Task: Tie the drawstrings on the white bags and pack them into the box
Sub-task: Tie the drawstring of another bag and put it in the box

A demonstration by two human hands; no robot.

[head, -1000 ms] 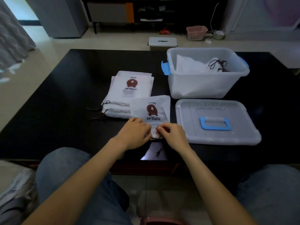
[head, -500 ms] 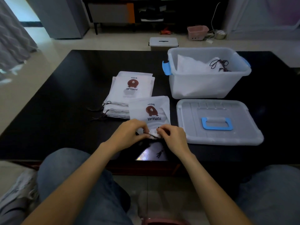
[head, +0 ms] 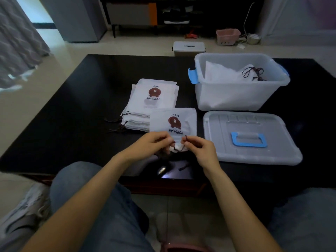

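A white drawstring bag with a brown bear print lies on the black table near its front edge. Its gathered neck points toward me. My left hand and my right hand each pinch an end of the bag's dark drawstring just above the neck. Behind it to the left sits a stack of white bags of the same kind, their cords trailing left. The translucent box with blue latches stands at the back right and holds white bags with dark cords.
The box's lid with a blue handle lies flat on the table right of my hands. My knees in jeans are below the table edge. A small closed bin and a pink basket stand on the floor beyond the table.
My hands have lifted slightly off the bag's neck and drawn apart, each now pulling a drawstring end. The bag's neck has gathered tighter.
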